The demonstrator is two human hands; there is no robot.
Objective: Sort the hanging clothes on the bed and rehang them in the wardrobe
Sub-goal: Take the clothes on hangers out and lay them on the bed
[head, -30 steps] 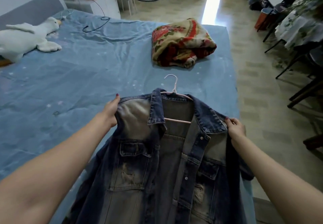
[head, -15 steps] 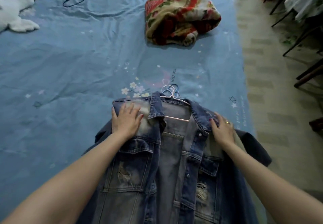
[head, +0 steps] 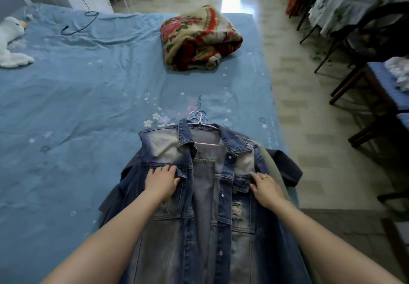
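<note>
Blue star-printed sheets cover the bed, where a denim jacket lies face up near the foot edge on a pale hanger, over other dark garments. Both hands rest flat on its chest, left hand and right hand with fingers straight, gripping nothing. A floral blanket sits farther up, well apart.

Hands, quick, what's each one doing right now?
Left hand: open, fingers flat on the denim jacket.
Right hand: open, fingers spread on the jacket's other front panel.
</note>
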